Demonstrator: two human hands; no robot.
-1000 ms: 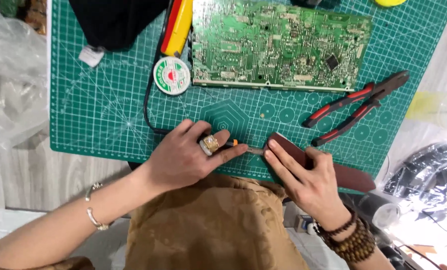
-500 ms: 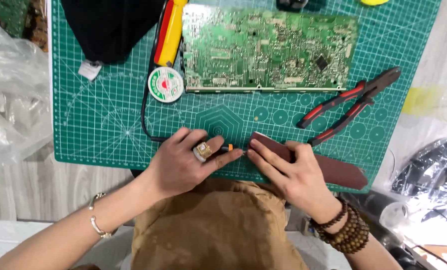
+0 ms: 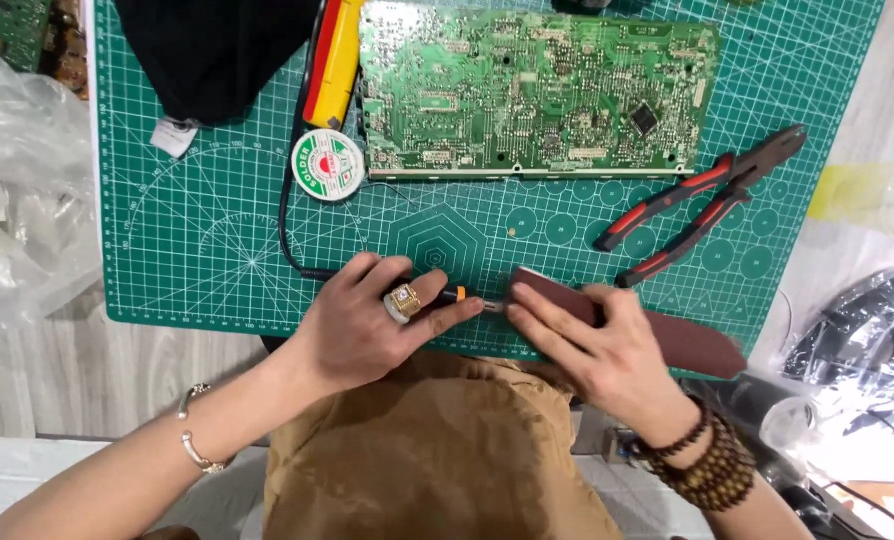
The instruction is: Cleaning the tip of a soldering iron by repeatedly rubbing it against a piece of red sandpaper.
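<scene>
Down at the near edge of the green cutting mat [image 3: 217,250], the left hand [image 3: 367,325] is closed around a black-handled soldering iron [image 3: 445,294], its tip pointing right toward a strip of dark red-brown sandpaper [image 3: 692,340]. The right hand [image 3: 607,350] lies flat with fingers spread, pressing the left end of that strip onto the mat, and the iron's tip meets the strip just by those fingertips. A black cord [image 3: 289,215] runs from the iron up the mat. Farther back lies a green circuit board [image 3: 537,90], with a round reel of solder [image 3: 328,164] just left of it and red-handled pliers [image 3: 702,200] to the right, well apart from the hands.
</scene>
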